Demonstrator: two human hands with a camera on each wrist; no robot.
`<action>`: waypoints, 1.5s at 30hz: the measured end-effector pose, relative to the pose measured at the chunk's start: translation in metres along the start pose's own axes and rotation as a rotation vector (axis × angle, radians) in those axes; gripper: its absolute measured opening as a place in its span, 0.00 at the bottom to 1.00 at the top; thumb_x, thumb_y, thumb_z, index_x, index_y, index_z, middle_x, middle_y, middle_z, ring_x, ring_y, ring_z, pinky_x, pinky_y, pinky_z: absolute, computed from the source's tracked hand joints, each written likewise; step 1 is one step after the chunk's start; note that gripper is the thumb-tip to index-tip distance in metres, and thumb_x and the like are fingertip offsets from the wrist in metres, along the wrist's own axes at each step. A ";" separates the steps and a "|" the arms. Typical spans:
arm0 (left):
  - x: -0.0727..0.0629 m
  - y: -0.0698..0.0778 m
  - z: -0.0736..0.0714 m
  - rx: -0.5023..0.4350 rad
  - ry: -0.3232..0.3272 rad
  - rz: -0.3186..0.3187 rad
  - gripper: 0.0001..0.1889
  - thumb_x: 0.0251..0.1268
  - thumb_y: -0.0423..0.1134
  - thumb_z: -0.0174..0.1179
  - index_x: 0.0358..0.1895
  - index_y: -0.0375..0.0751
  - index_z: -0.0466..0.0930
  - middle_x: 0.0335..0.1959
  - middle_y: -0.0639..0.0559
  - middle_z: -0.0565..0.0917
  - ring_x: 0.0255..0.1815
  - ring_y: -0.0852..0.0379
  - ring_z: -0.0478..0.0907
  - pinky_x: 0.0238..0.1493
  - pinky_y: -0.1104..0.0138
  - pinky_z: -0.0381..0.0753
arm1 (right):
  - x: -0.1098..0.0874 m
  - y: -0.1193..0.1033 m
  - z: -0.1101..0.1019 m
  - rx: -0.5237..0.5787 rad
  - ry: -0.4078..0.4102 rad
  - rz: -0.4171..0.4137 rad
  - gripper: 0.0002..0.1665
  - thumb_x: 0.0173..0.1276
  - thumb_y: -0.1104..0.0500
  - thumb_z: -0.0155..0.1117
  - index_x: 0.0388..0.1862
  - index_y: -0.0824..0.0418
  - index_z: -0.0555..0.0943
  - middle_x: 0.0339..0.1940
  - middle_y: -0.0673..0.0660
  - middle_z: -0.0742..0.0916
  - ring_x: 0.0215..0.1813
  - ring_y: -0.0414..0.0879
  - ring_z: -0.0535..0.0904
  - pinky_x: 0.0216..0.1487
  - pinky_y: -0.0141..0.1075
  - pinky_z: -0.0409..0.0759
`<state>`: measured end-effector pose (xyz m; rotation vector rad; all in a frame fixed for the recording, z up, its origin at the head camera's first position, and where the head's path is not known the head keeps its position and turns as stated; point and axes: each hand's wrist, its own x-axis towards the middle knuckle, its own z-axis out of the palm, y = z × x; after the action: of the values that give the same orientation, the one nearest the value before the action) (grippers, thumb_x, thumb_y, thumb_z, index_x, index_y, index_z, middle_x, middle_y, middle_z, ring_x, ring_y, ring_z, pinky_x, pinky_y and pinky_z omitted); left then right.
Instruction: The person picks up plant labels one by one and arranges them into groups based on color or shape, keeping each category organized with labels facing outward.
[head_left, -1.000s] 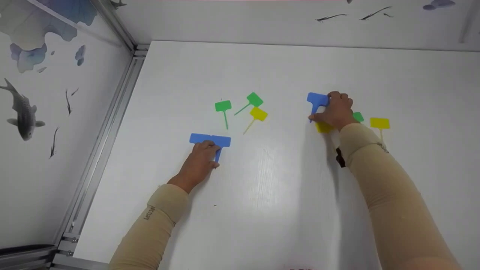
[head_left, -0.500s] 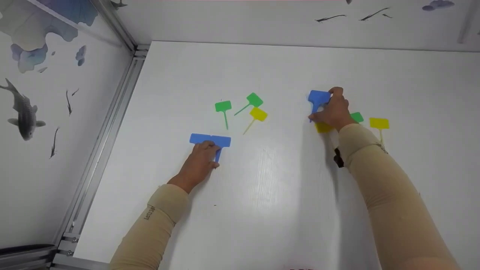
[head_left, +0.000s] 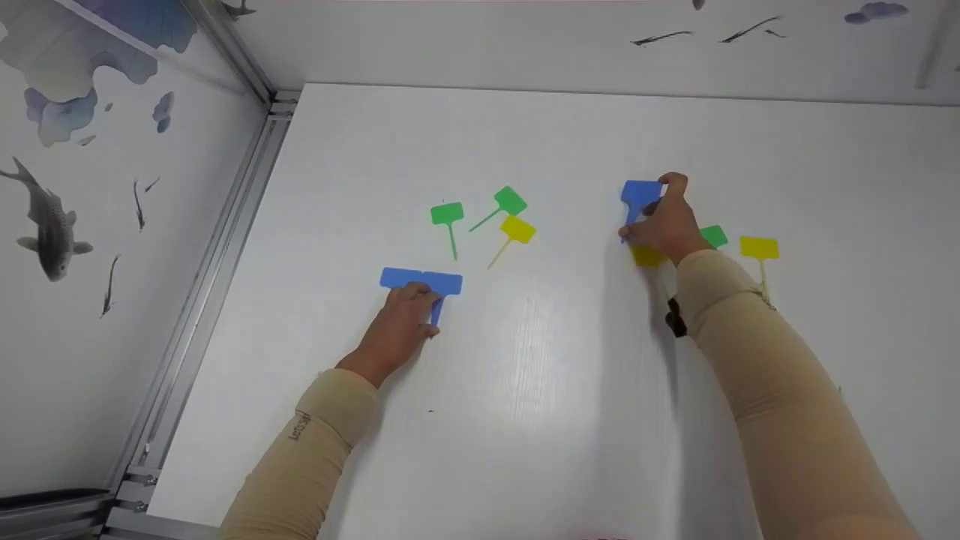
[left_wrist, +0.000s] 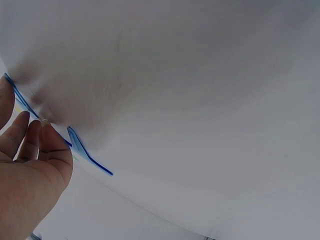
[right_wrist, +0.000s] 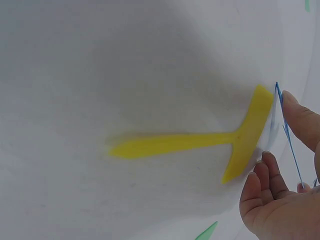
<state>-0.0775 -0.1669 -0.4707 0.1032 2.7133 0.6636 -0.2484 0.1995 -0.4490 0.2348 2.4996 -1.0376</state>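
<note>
In the head view my left hand (head_left: 397, 326) is over two blue T-shaped plant labels lying side by side at the left. Its fingers and thumb grip the right-hand label (head_left: 444, 283); the left-hand label (head_left: 397, 277) is partly under the fingers. Farther off at the right, my right hand (head_left: 670, 227) pinches another blue plant label (head_left: 641, 191), fingers at its head and thumb near its tip. A yellow plant label (right_wrist: 250, 135) lies beside that hand in the right wrist view, partly hidden by the hand in the head view.
Two green plant labels (head_left: 448, 214) and a yellow one (head_left: 517, 229) lie mid-table. Beyond my right wrist are a green label (head_left: 713, 237), partly covered, and a yellow one (head_left: 759, 247). Printed panels border the white table (head_left: 487, 450) at the left and back.
My right hand's index finger has lifted and straightened along the blue label's edge, and the label has tilted and shifted slightly. The left hand and the other labels stay put.
</note>
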 end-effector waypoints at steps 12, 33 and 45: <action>0.000 0.001 0.001 0.011 0.003 0.022 0.28 0.66 0.40 0.61 0.69 0.40 0.68 0.69 0.46 0.67 0.72 0.47 0.59 0.69 0.57 0.62 | -0.001 0.003 0.000 0.041 0.018 0.024 0.60 0.64 0.60 0.68 0.73 0.53 0.32 0.56 0.66 0.75 0.56 0.59 0.69 0.67 0.50 0.64; -0.001 0.002 0.000 0.031 -0.006 0.041 0.29 0.65 0.38 0.62 0.68 0.37 0.67 0.68 0.43 0.67 0.71 0.45 0.60 0.69 0.57 0.63 | -0.001 0.009 0.000 0.081 0.017 0.089 0.60 0.65 0.61 0.65 0.75 0.51 0.29 0.61 0.68 0.70 0.59 0.59 0.66 0.68 0.51 0.63; 0.002 0.000 -0.002 0.037 -0.032 0.021 0.30 0.67 0.39 0.61 0.70 0.38 0.65 0.70 0.43 0.65 0.72 0.45 0.58 0.69 0.56 0.62 | -0.018 -0.002 -0.001 0.078 0.053 0.019 0.57 0.66 0.62 0.65 0.74 0.54 0.32 0.45 0.61 0.75 0.45 0.53 0.71 0.59 0.42 0.71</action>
<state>-0.0800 -0.1673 -0.4694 0.1503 2.6983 0.6128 -0.2334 0.1991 -0.4392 0.3127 2.5011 -1.1370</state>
